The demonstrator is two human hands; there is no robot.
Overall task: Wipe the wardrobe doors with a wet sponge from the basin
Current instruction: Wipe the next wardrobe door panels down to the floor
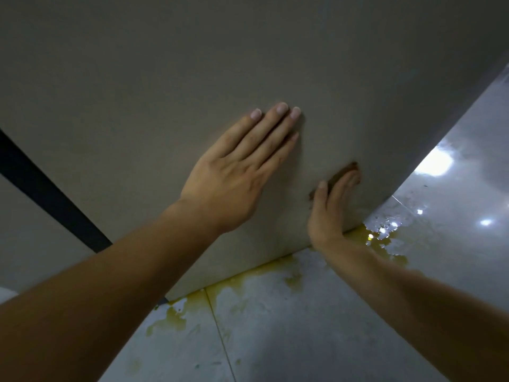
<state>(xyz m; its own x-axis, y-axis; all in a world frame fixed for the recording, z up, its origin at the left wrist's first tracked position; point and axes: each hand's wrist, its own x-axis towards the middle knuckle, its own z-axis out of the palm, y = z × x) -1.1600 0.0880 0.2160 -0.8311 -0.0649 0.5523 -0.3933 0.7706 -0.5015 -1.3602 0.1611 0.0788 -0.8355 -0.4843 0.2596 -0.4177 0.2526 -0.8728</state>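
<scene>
The beige wardrobe door (192, 78) fills the upper part of the head view. My left hand (237, 172) lies flat against it, fingers straight and together, holding nothing. My right hand (330, 210) presses a thin brown sponge (344, 172) onto the door's lower part, near the bottom right corner. Only a strip of the sponge shows past the fingers and thumb. The basin is out of view.
A dark vertical gap (46, 194) separates this door from the neighbouring panel on the left. Below lies a glossy grey tiled floor (303, 326) with yellowish puddles (385, 238) along the wardrobe's base and light reflections at the right.
</scene>
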